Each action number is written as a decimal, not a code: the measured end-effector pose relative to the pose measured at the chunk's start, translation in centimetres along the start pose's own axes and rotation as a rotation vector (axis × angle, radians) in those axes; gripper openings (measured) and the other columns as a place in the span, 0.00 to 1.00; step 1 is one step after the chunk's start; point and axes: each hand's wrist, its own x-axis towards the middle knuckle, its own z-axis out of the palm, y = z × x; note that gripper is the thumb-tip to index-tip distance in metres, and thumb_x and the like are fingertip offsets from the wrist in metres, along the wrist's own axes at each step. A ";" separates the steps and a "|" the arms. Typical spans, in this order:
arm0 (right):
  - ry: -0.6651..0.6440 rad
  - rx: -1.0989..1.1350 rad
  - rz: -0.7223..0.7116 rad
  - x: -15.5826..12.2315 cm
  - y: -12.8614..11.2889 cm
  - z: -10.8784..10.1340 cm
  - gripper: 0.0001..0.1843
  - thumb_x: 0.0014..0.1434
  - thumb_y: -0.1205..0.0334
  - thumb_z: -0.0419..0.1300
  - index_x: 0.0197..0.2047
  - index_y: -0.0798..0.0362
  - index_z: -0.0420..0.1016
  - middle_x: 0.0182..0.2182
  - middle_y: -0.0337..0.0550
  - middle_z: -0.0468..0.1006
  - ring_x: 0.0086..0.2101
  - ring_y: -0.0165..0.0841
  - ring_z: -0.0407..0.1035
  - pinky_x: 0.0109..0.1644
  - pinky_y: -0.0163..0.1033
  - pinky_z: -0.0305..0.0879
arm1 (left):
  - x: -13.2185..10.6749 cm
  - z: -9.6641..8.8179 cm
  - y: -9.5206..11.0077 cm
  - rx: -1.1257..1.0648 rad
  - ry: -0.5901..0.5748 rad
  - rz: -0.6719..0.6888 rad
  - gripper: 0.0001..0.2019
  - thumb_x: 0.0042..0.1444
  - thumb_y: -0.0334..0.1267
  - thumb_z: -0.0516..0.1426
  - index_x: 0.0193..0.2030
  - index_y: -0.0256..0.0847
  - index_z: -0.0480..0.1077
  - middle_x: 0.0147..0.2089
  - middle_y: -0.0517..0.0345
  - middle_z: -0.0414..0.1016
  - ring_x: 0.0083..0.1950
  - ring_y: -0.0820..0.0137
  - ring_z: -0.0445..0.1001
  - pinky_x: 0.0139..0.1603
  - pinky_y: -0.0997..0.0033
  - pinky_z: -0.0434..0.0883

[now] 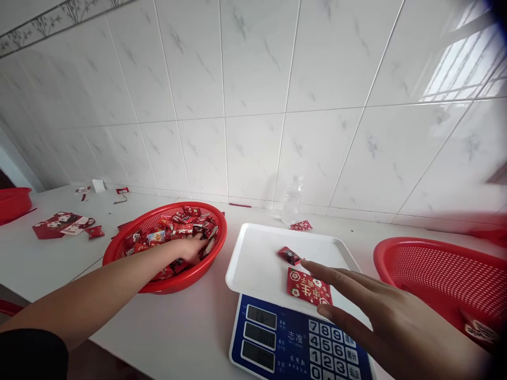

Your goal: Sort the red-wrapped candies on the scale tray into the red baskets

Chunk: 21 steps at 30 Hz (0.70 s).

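Observation:
My left hand [193, 249] reaches into a red plastic basket [220, 224] full of small wrapped candies [174, 228], mostly red. Its fingertips are sunk among the wrappers, so what they hold, if anything, is hidden. Over the right side of a digital scale [295, 338] is my right hand [376, 301], open, with thumb and fingers apart. Beneath it, the white weighing tray [253, 253] bears a dark red wrapped candy [290, 256], near my right fingertips, and a flat red packet [307, 286] with gold characters and white flowers, partly hidden by the hand.
Another red basket [431, 248] stands at the right, with a packet inside. Behind the scale are a clear plastic bottle [292, 200] and a red patterned packet [301, 226]. Red printed boxes [57, 226] lie at left, near a further red basin [15, 203]. A tiled wall [253, 153] backs the table.

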 end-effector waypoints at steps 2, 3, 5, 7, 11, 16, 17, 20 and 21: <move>0.008 0.010 -0.013 0.1 -0.3 -0.1 0.22 0.71 0.53 0.48 0.65 0.44 0.65 0.47 0.39 0.83 0.37 0.35 0.81 0.38 0.38 0.80 | -0.4 0.6 0.0 -0.034 0.051 0.017 0.31 0.45 0.40 0.62 0.59 0.42 0.69 0.70 0.39 0.57 0.62 0.40 0.67 0.58 0.49 0.67; 0.011 0.014 -0.023 0.1 -0.4 -0.2 0.23 0.71 0.53 0.48 0.65 0.45 0.65 0.47 0.40 0.83 0.37 0.36 0.81 0.38 0.38 0.80 | -0.6 0.9 0.1 -0.054 0.075 0.024 0.28 0.46 0.39 0.62 0.58 0.42 0.70 0.69 0.40 0.59 0.60 0.42 0.69 0.57 0.51 0.68; 0.011 0.019 -0.047 0.2 -0.6 -0.5 0.23 0.71 0.53 0.46 0.65 0.47 0.66 0.47 0.42 0.83 0.36 0.36 0.81 0.38 0.38 0.80 | -0.9 1.2 0.1 -0.096 0.117 0.035 0.24 0.48 0.36 0.62 0.55 0.43 0.71 0.66 0.42 0.63 0.58 0.46 0.72 0.56 0.54 0.68; 0.012 0.021 -0.059 0.3 -0.8 -0.7 0.24 0.72 0.53 0.45 0.65 0.49 0.67 0.47 0.43 0.83 0.35 0.36 0.81 0.38 0.37 0.80 | -1.2 1.0 0.0 -0.143 0.140 0.037 0.22 0.50 0.34 0.62 0.54 0.43 0.72 0.59 0.45 0.71 0.54 0.51 0.74 0.53 0.56 0.70; 0.013 0.032 -0.046 0.2 -0.6 -0.9 0.23 0.71 0.53 0.46 0.65 0.48 0.67 0.46 0.43 0.83 0.35 0.36 0.81 0.38 0.37 0.80 | -1.8 -0.4 -0.8 -0.254 0.195 0.028 0.12 0.61 0.38 0.60 0.50 0.39 0.72 0.46 0.53 0.76 0.43 0.64 0.76 0.45 0.59 0.74; -0.003 0.055 -0.013 -0.1 -0.2 -0.5 0.24 0.70 0.55 0.50 0.67 0.42 0.63 0.48 0.41 0.82 0.38 0.36 0.81 0.40 0.39 0.80 | -2.8 -2.5 -2.5 -0.424 0.295 0.019 0.09 0.57 0.38 0.60 0.43 0.39 0.72 0.35 0.60 0.75 0.30 0.70 0.72 0.31 0.69 0.70; -0.005 0.057 -0.013 -0.2 -0.1 -0.4 0.24 0.70 0.55 0.50 0.67 0.42 0.63 0.49 0.40 0.82 0.39 0.36 0.81 0.40 0.39 0.80 | -2.9 -2.8 -2.7 -0.461 0.317 0.023 0.09 0.54 0.37 0.61 0.42 0.40 0.72 0.34 0.61 0.75 0.28 0.70 0.71 0.29 0.70 0.69; -0.005 0.054 -0.017 -0.2 0.0 -0.2 0.24 0.70 0.54 0.50 0.67 0.41 0.62 0.50 0.39 0.81 0.40 0.36 0.81 0.40 0.39 0.80 | -3.1 -3.5 -3.2 -0.564 0.380 0.042 0.16 0.46 0.37 0.62 0.44 0.43 0.73 0.41 0.57 0.78 0.32 0.66 0.74 0.29 0.70 0.68; -0.002 0.052 -0.017 -0.1 0.0 -0.2 0.24 0.70 0.54 0.50 0.67 0.41 0.62 0.50 0.39 0.81 0.40 0.36 0.81 0.41 0.39 0.80 | -3.1 -3.6 -3.2 -0.596 0.392 0.050 0.18 0.44 0.38 0.63 0.45 0.43 0.74 0.45 0.55 0.78 0.34 0.65 0.76 0.31 0.70 0.69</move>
